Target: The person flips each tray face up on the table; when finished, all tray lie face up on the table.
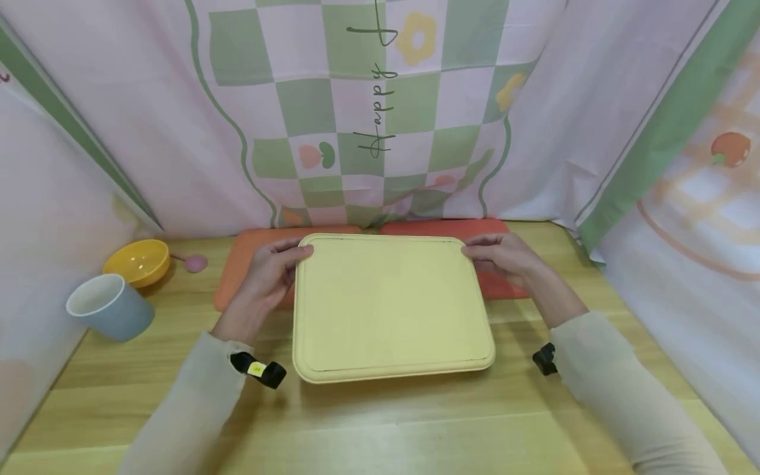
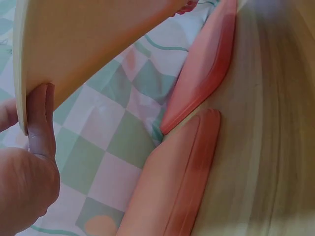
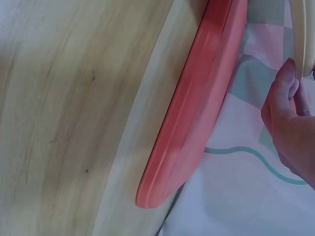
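Observation:
A pale yellow rectangular tray [image 1: 392, 303] with rounded corners is raised over the wooden table, its broad face turned up to the head camera. At its far left corner my left hand [image 1: 270, 274] pinches the edge, thumb on the upper face and fingers beneath. My right hand [image 1: 505, 256] grips the far right corner in the same way. In the left wrist view the tray's underside [image 2: 93, 49] shows above the fingers of the left hand [image 2: 34, 157]. The right wrist view has the right hand [image 3: 290, 118] pinching the tray's edge [image 3: 302, 39].
Behind the yellow tray lie an orange tray [image 1: 237, 267] and a red tray [image 1: 501, 284] on the table [image 1: 380, 435]. To the left stand a blue-grey cup [image 1: 121, 315], a yellow bowl [image 1: 142, 262] and a small purple spoon [image 1: 194, 263]. A checked curtain [image 1: 356, 105] hangs behind.

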`<state>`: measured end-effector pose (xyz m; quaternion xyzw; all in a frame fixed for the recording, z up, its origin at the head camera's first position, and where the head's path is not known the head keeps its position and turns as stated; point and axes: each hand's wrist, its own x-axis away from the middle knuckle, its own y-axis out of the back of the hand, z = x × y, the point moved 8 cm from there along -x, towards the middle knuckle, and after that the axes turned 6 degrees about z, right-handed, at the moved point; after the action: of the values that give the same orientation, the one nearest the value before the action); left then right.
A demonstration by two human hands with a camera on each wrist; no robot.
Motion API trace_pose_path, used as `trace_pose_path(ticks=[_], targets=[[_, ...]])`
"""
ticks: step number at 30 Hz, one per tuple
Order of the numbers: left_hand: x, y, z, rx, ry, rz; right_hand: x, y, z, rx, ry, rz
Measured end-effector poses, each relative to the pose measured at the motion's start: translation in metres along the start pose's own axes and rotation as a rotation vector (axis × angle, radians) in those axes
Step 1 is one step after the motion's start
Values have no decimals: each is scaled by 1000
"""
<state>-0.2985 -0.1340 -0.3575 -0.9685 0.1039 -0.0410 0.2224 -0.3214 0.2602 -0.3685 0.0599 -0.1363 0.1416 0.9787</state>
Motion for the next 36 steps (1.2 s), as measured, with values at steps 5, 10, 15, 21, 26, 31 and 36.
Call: trace_pose_path(ticks=[5, 10, 15, 21, 26, 31, 36], targets=[[-4, 0, -2, 37, -12, -25, 2, 2, 13, 28, 73, -41], [-8, 3, -4, 96, -28, -52, 7, 3, 32, 115, 141, -91], [-10, 6, -3, 133, -18, -85, 17, -12, 50, 287, 198, -128], [-13, 7, 1, 171, -1, -118, 24, -45, 63, 311, 301, -86], [-18, 8, 1, 210, -1, -146, 30, -70, 70, 285, 331, -47], [-20, 7, 1, 220, 3, -167, 33, -96, 73, 281, 393, 39], [-21, 5, 1, 214, 5, -175, 37, -120, 71, 266, 421, 126]])
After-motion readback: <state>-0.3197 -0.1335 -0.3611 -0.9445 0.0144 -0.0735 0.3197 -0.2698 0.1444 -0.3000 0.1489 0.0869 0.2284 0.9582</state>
